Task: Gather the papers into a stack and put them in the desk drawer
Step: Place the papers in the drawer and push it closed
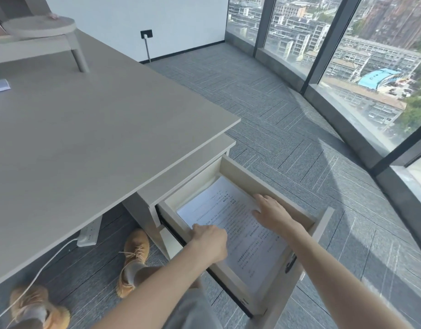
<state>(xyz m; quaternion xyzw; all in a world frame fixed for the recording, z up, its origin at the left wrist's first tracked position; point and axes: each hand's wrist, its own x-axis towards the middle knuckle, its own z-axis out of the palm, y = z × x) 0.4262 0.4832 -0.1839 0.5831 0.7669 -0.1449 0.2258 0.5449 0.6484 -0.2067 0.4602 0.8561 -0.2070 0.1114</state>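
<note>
Both hands (240, 224) press papers (231, 210) inside open drawer (242, 176).

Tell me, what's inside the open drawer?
Printed papers lie flat in the drawer, with the left hand and right hand on them. Anything beneath the papers is hidden.

Desk drawer (259, 176) pulled fully open under the corner of the grey desk (86, 129). Stack of printed papers (231, 224) lies flat on the drawer bottom, filling most of it. Left hand (210, 241) curled over the drawer's near side wall, fingers on the papers' left edge. Right hand (273, 213) flat, palm down on the papers' right side by the far wall. Bare forearms. Tan lace-up boots (133, 260) on grey carpet (288, 103). White power strip (89, 233) with cable under the desk. Small round stool (41, 27) upside-right on the desktop's far end; floor-to-ceiling windows (347, 43) on the right.
</note>
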